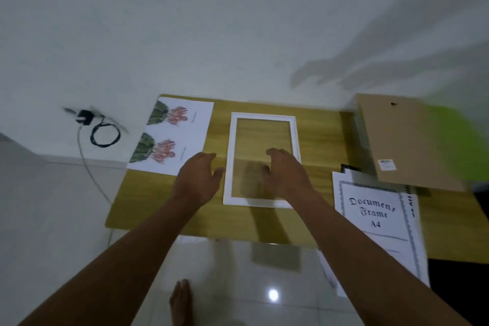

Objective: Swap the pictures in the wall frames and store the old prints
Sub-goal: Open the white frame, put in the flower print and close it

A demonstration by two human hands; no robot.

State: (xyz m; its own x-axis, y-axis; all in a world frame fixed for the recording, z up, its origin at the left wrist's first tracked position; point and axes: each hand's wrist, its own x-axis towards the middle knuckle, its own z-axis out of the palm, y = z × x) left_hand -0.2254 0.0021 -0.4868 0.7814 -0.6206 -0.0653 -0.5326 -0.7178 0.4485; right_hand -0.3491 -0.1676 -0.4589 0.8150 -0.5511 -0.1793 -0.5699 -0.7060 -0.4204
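Bare toes (180, 296) on pale tile sit lowest in view, below both outstretched arms. Left hand (197, 180) hovers loosely spread just beside the white frame (229, 156), holding nothing; right hand (287, 173) is over the frame's glazing, fingers relaxed and empty (contact unclear). Frame lies flat on the wooden table (148, 209), opened, its brown backing board (404, 140) set aside at right above the stock insert sheet (375, 219). Judging by this, the flower print (174, 137), left of the frame, goes in next, squared face-down.
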